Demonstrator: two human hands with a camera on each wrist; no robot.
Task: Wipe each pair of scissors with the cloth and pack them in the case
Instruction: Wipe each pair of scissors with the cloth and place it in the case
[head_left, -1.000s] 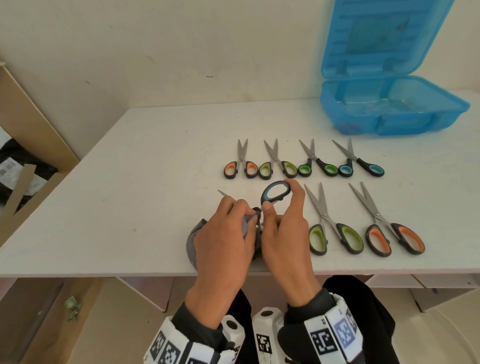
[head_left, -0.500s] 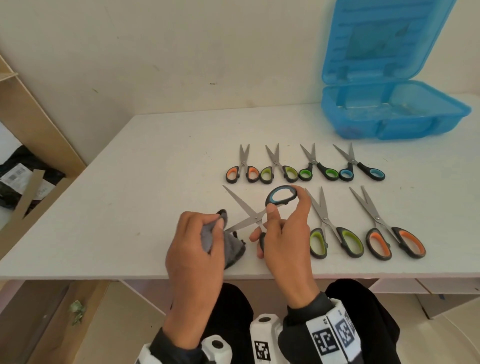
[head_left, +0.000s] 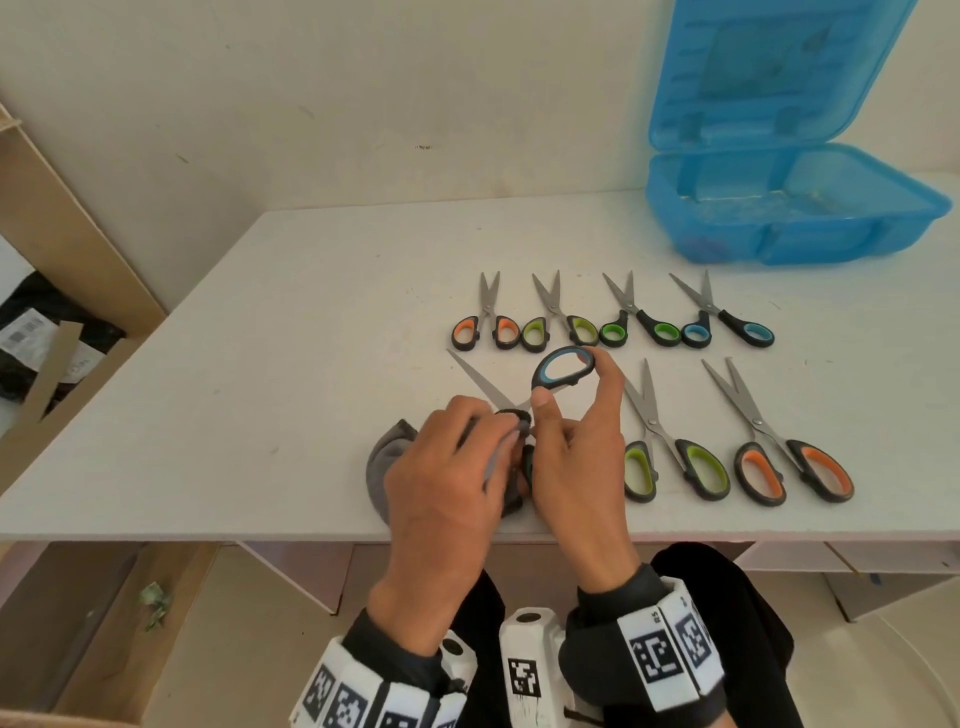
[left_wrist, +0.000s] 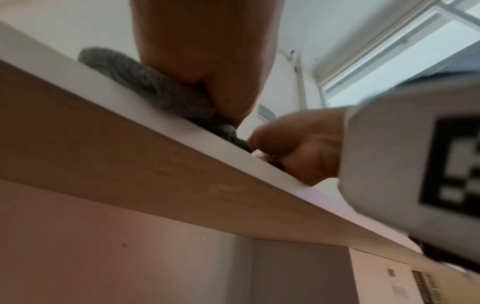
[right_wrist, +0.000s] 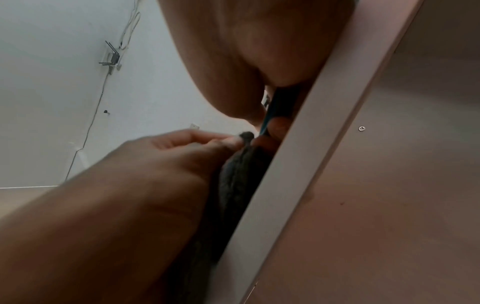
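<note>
Looked down on a white table, near edge cut across by both forearms. Open blue case stood at far right corner, lid upright and cropped by the frame top, nothing made out inside through the tinted wall. Four small scissors lay in a far row, two large pairs in a near row to the right, all with blades parted. Grey cloth sat bunched at the near edge, mostly hidden under the left hand, fingers clenched round it and pressed against the pivot of the blue-handled scissors. Right hand pinched those scissors by the upper handle loop, thumb and forefinger around it; lower loop hidden between the two hands, one blade tip poking out to the far left, other blade covered by cloth. Left wrist view blurred: only cloth on the table lip under the palm. Right wrist view dark: a sliver of blue handle beside the table edge, cloth a dim mass. Compared with half a second before, left hand and cloth had moved rightward along the blade back to the pivot, covering the lower blade that had shown then; rows on the table stayed as they were.
</note>
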